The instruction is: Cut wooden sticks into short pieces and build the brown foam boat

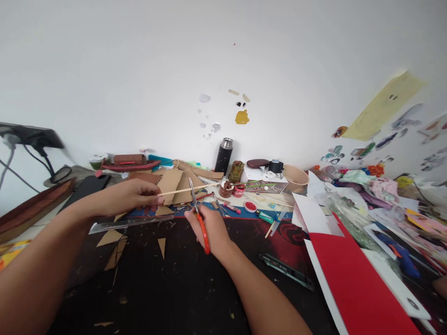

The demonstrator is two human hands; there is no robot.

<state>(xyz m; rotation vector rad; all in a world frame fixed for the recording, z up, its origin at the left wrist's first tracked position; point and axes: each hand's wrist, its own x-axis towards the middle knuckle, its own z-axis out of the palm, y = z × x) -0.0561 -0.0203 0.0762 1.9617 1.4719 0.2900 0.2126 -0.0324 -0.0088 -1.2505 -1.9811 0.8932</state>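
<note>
Between its thumb and fingers, my left hand (141, 196) pinches one end of a thin wooden stick (176, 190), which stretches right across the middle of the view. My right hand (211, 227) is wrapped round the orange handles of a pair of scissors (204, 232). Their metal blades point up and away, and they cross the stick partway along it. Whether the blades touch the stick I cannot tell. Behind the stick lie pieces of brown cardboard (171, 179). A small cardboard triangle (162, 247) rests on the dark mat below.
A utility knife (286, 271) lies right of my right forearm. Red card (352, 279) and papers cover the right side. Along the wall stand a black thermos (224, 156), paint pots (226, 188) and a round wooden box (295, 178). A phone (86, 190) lies at left.
</note>
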